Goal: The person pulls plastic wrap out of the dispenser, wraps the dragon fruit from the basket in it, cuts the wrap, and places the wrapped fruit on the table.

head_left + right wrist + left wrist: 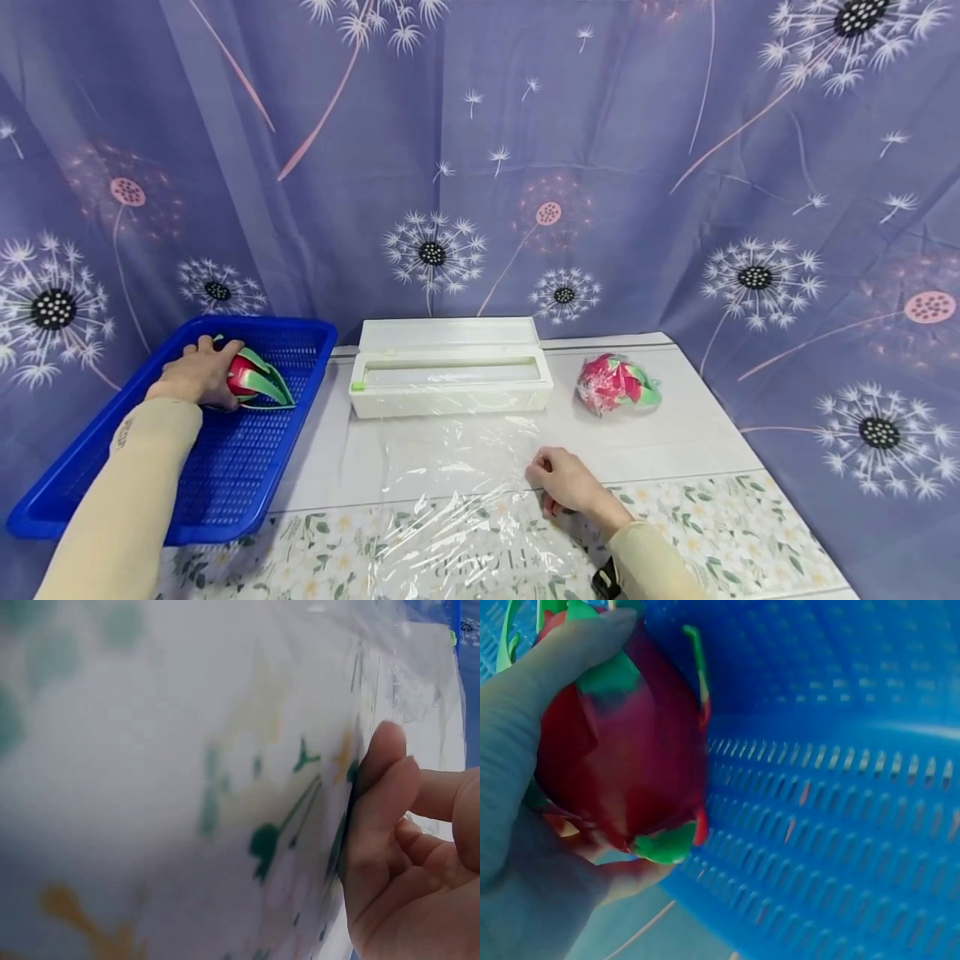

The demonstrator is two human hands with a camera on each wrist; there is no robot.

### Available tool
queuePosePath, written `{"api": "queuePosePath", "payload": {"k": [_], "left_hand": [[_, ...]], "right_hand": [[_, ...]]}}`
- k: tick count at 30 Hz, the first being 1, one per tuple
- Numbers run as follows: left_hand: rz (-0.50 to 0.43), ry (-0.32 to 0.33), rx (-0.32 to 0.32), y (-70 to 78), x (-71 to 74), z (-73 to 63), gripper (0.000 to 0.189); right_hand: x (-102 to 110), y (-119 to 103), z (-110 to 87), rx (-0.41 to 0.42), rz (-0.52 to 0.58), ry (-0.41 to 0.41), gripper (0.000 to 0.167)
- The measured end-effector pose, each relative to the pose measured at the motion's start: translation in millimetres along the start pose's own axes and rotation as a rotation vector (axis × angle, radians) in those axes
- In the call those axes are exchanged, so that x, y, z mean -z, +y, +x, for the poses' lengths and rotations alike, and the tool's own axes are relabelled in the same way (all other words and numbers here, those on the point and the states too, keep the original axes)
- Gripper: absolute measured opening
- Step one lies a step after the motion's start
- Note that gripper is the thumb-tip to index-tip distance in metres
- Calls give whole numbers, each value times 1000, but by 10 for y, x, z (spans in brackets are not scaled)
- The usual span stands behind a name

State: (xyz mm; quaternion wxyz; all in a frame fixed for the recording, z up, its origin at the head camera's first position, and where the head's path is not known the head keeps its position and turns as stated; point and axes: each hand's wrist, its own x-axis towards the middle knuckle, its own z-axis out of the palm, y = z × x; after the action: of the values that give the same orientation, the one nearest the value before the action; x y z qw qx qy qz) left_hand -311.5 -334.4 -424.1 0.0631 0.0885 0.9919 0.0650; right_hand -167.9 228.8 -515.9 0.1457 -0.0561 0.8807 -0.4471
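Note:
My left hand [197, 373] grips a red dragon fruit [243, 377] with green leafy scales, inside the blue plastic basket [255, 492] at the left. In the left wrist view the thumb lies over the top of the fruit and other fingers curl beneath it. On the table, my right hand [567, 481] rests with loosely curled fingers, close to the right edge of a sheet of clear cling film [457, 492]. That sheet runs toward me from a white film dispenser [450, 402], whose lid [450, 333] is raised.
A second dragon fruit [611, 383], wrapped in clear film, lies right of the dispenser. The tablecloth [705, 533] has a floral print. A blue-purple curtain [480, 167] with dandelions hangs behind the table and at both sides. A black band [606, 577] shows at my right wrist.

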Motion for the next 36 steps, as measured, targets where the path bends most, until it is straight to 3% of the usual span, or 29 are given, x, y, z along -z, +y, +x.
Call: {"api": "queuePosePath", "payload": {"k": [7,18,26,31,36], "left_hand": [[-42,22,25,-46,-87,-43,106],[-75,60,76,-48,-115,-151,109],[-40,182,58,-39,69,-226,108],[-24,258,25,89,216,-286,106],[17,389,-15,267,338,-334,102]], "right_hand": [[-29,-46,-51,22,-26,42,17],[-6,-78,-67,20,94,54,15],[-33,-78,-64,23,82,42,15],[-42,-91,-64,12,61,40,15],[-52,-108,-66,1,51,47,15]]}}
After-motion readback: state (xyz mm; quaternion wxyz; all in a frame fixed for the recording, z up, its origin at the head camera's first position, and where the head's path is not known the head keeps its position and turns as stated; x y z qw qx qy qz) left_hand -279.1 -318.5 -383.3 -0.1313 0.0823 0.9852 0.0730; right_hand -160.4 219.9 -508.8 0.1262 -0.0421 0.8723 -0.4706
